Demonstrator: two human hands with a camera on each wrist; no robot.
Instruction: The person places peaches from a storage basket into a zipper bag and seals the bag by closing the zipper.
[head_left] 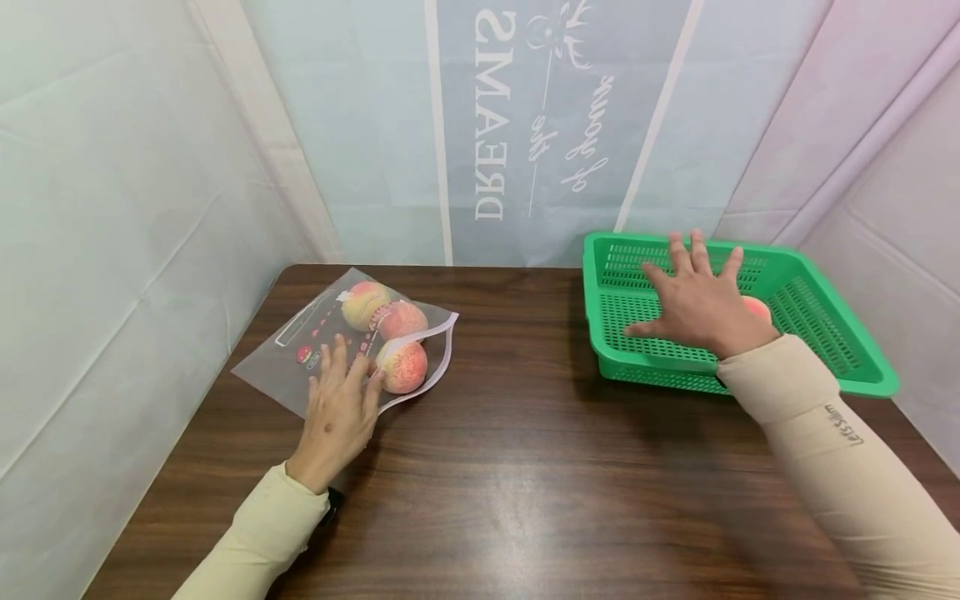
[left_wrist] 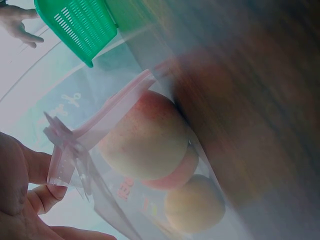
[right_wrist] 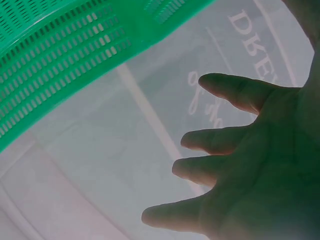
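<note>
A clear zip bag (head_left: 273, 365) with printed red marks lies on the left of the table, its mouth facing right and gaping. Inside it are three peaches: one peach (head_left: 406, 368) near the mouth, another (head_left: 405, 320) behind it and a yellower one (head_left: 363, 305) deeper in. My left hand (head_left: 339, 417) pinches the bag's zip edge (left_wrist: 62, 162) between thumb and finger. Over the green basket (head_left: 862, 358), my right hand (head_left: 697, 307) spreads its fingers, holding nothing. Behind that wrist shows part of a peach (head_left: 757, 309) in the basket.
The brown wooden table (head_left: 510, 467) carries both the bag and the basket. At its far edge hangs a printed cloth (head_left: 375, 150) with lettering. Pale cloth walls (head_left: 112, 208) enclose the left and right sides.
</note>
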